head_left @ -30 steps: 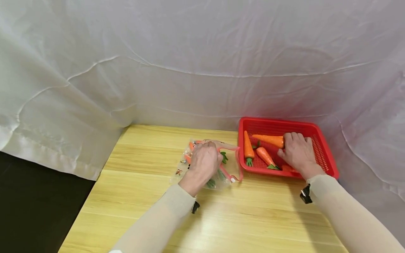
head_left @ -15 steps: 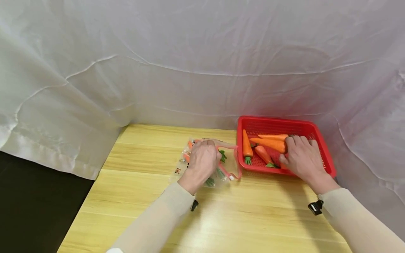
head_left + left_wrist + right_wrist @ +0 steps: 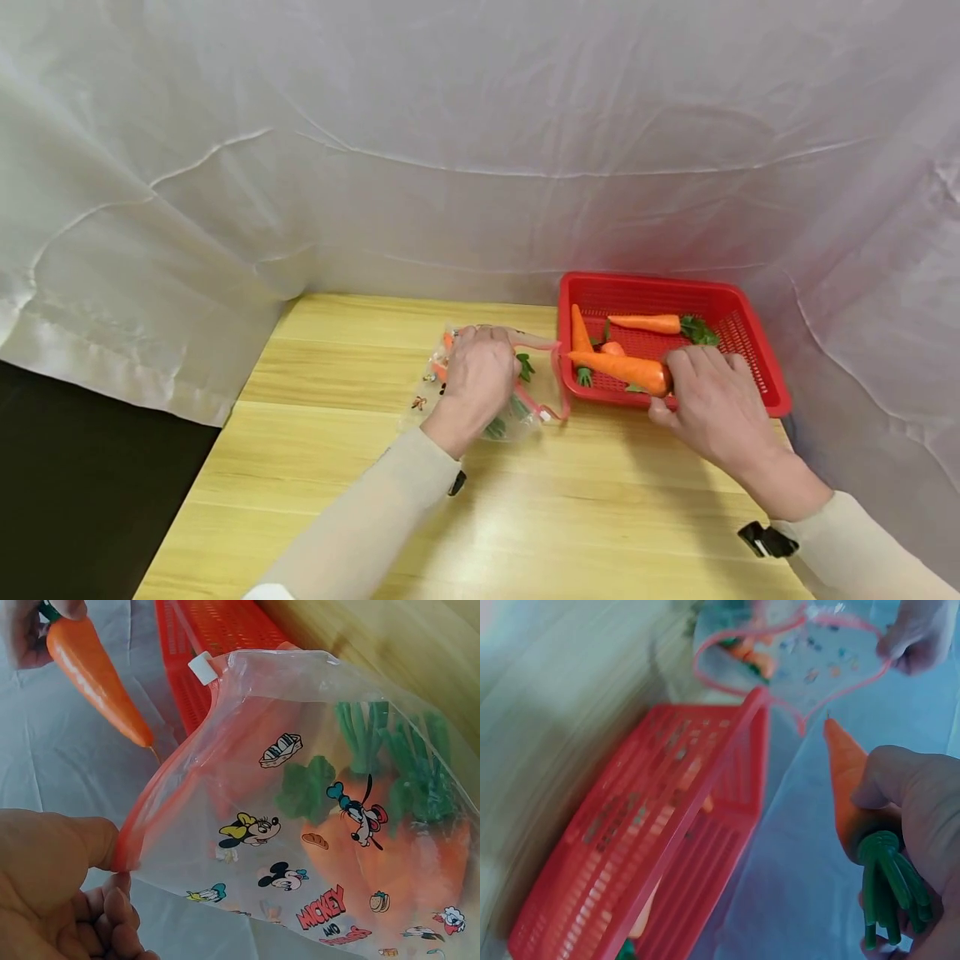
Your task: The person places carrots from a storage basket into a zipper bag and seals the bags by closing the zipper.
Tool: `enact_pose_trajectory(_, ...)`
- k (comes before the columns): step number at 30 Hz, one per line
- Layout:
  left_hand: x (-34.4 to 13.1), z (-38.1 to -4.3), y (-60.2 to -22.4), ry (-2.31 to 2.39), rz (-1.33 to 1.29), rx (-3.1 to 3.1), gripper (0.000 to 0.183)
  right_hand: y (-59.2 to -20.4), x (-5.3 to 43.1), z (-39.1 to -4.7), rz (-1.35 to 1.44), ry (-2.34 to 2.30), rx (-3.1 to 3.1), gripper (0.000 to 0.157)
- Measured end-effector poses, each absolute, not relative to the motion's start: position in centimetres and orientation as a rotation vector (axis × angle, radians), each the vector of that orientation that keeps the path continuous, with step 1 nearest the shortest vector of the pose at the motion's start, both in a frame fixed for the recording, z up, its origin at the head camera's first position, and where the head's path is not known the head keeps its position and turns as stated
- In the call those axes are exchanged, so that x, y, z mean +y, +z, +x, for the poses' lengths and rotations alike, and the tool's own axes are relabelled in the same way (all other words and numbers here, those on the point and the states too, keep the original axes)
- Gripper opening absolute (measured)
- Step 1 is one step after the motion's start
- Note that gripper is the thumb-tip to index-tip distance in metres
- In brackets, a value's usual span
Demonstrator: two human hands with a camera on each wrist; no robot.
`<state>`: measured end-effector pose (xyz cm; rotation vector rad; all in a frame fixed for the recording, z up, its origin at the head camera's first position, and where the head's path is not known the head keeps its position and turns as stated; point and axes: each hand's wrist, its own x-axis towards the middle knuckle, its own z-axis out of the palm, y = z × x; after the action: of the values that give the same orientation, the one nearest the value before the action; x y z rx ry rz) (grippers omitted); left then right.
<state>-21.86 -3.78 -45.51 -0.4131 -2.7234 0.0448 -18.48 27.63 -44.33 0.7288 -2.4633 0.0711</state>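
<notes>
My left hand (image 3: 480, 371) pinches the red-edged mouth of a clear zip bag (image 3: 247, 787) printed with cartoon figures. Inside the bag, several carrots (image 3: 435, 862) with green tops show through the plastic. The mouth gapes open toward the red basket, as the right wrist view shows. My right hand (image 3: 716, 408) grips an orange carrot (image 3: 626, 372) by its thick end, thumb along its side, green stalks (image 3: 889, 885) beneath the palm. Its tip points left at the bag, above the basket's front rim.
The red plastic basket (image 3: 652, 281) stands at the table's back right, against the pale cloth. In it lie one carrot (image 3: 581, 333) along the left side, another leafy carrot (image 3: 645, 323) at the back, and a partly covered carrot (image 3: 612, 348). The wooden table (image 3: 315, 467) extends left.
My right hand has lifted the carrot up from the basket and drawn it toward the front, uncovering the leafy carrot at the back. My left hand keeps its place on the bag.
</notes>
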Motion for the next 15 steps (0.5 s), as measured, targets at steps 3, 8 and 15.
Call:
enact_pose_trajectory(3,-3.9,-21.9,-45.5,0.050,-0.412,-2.701,0.020,-44.3,26.5,-18.0,0.767,0.086,-2.466,0.033)
enact_pose_trajectory(8,-4.0,-21.9,-45.0,0.031,-0.418,-2.725,0.021,-45.1,23.7,-18.1,0.797,0.143,-2.504,0.035)
enact_pose_trajectory(15,-4.0,-21.7,-44.7,-0.006,-0.451,-2.757,0.020,-47.5,18.1,-19.5,0.782,0.245,-2.539,0.040)
